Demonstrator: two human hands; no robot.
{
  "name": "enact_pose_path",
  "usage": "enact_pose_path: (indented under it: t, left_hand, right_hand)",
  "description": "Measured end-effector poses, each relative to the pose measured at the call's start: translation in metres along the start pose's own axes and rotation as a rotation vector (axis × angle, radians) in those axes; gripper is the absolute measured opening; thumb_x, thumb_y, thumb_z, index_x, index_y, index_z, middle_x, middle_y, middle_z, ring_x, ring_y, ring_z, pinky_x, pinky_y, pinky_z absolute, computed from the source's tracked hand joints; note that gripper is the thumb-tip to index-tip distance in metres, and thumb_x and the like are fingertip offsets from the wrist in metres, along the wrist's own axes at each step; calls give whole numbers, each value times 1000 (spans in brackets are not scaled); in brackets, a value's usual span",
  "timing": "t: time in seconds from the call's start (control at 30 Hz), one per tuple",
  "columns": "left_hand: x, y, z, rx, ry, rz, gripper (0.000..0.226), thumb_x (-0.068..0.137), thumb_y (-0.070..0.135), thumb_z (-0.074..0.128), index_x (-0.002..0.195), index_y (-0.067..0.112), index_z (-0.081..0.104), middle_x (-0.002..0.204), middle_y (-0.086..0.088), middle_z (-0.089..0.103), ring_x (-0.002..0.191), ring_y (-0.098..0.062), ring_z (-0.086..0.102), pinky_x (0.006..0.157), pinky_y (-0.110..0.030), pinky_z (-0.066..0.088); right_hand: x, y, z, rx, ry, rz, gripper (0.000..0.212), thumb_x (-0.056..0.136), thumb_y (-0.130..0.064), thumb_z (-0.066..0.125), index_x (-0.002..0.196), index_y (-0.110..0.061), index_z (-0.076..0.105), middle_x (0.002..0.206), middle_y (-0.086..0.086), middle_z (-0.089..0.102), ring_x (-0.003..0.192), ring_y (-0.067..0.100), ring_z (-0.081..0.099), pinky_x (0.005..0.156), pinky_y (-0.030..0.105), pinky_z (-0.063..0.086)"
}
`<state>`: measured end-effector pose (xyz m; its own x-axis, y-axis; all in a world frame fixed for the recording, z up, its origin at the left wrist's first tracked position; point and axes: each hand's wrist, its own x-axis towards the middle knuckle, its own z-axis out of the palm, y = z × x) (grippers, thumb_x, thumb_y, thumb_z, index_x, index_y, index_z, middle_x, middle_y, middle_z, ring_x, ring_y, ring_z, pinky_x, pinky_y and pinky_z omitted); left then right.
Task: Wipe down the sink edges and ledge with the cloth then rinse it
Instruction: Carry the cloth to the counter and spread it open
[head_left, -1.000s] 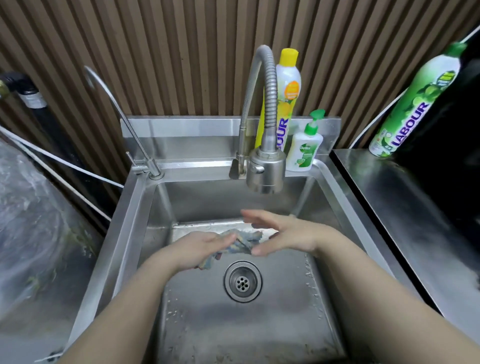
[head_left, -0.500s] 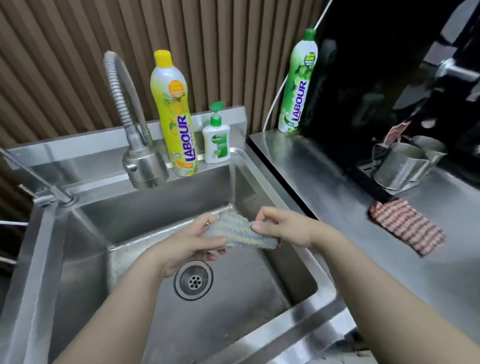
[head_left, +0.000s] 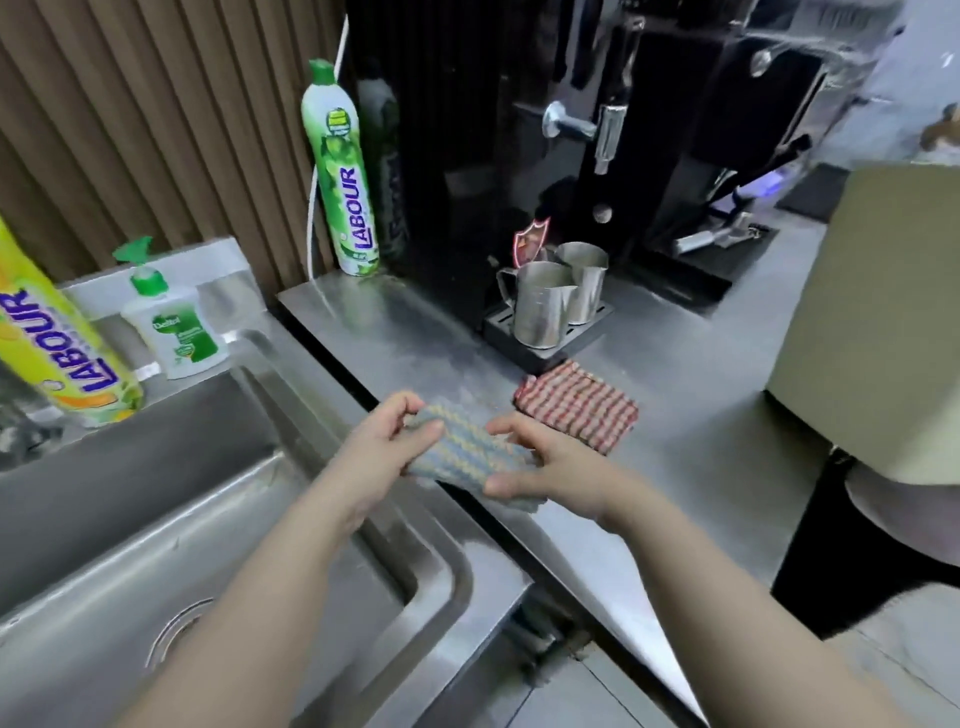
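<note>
The soap bottles crowd the sink ledge, so a wide wipe could topple them. The left hand and right hand both grasp the cloth above the sink's right edge; a drip may wet the surface.

Brushed steel sink, woven cloth, glossy plastic bottle.

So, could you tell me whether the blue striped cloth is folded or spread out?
Folded. The blue striped cloth forms a compact pad pinched between the left hand and right hand.
</note>
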<state>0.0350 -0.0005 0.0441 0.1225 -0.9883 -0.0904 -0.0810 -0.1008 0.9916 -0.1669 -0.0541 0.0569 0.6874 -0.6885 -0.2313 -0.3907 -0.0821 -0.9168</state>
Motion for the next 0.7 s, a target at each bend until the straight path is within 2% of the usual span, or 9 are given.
enact_pose_path:
  t: [0.03, 0.1, 0.17, 0.23, 0.33, 0.47, 0.53, 0.63, 0.7]
  left_hand:
    - [5, 1, 8, 12, -9, 16, 20, 89, 15, 60, 75, 20, 47, 62, 4, 49, 50, -5, 46, 47, -20, 37]
    - [14, -3, 17, 86, -40, 50, 18, 78, 36, 67, 74, 27, 52, 66, 0, 47, 59, -13, 43, 57, -28, 32]
    - [22, -7, 21, 199, -95, 75, 24, 67, 53, 62, 73, 33, 53, 71, 0, 48, 67, -15, 42, 65, -34, 32]
    - [29, -10, 24, 307, -153, 72, 26, 70, 58, 57, 75, 33, 50, 72, 6, 49, 68, -14, 43, 68, -35, 34]
    - [34, -9, 29, 394, -192, 102, 18, 88, 41, 56, 75, 32, 47, 63, 16, 52, 60, -3, 45, 62, -26, 36]
    - [34, 8, 34, 156, -253, 109, 12, 95, 16, 49, 84, 16, 45, 62, 13, 59, 54, 4, 51, 55, -12, 41]
    - [34, 19, 32, 103, -280, 141, 9, 95, 12, 49, 87, 13, 46, 73, 3, 60, 59, 1, 56, 56, -12, 44]
    - [37, 34, 28, 69, -302, 208, 8, 94, 14, 52, 86, 15, 49, 77, -8, 59, 65, -12, 57, 56, -21, 46]
    - [38, 45, 26, 51, -285, 229, 9, 92, 15, 55, 85, 18, 51, 74, -8, 60, 62, -16, 55, 51, -23, 42]
  right_hand:
    - [-4, 5, -2, -15, 57, -11, 22, 80, -24, 73, 93, -32, 56, 95, -6, 54, 84, 10, 50, 75, 28, 41]
    - [-11, 15, -6, -28, 182, -22, 14, 82, -24, 70, 80, -27, 56, 90, -8, 53, 84, 8, 49, 78, 28, 38]
    - [-16, 22, -9, -45, 243, -24, 19, 85, -20, 67, 73, -28, 55, 95, -9, 53, 89, 6, 49, 84, 23, 37]
    - [-21, 23, -9, 37, 253, -9, 21, 90, -16, 61, 73, -24, 52, 86, -2, 51, 75, 10, 46, 71, 24, 37]
    - [-22, 25, -4, 93, 348, 27, 21, 94, -18, 55, 74, -23, 48, 73, 0, 43, 69, 12, 39, 62, 30, 31]
    - [-21, 21, -2, 154, 439, 36, 18, 92, -19, 57, 76, -25, 50, 76, 7, 45, 71, 15, 42, 61, 29, 33]
    - [-23, 15, -7, 171, 454, 26, 19, 89, -18, 61, 74, -23, 52, 75, 3, 50, 70, 13, 48, 61, 27, 36]
    - [-28, -1, -17, 180, 463, -23, 19, 85, -23, 65, 81, -8, 54, 83, 7, 56, 78, 17, 52, 70, 32, 40]
    - [-32, -16, -25, 168, 500, -61, 14, 86, -21, 65, 79, -14, 56, 80, 3, 58, 75, 12, 53, 66, 27, 41]
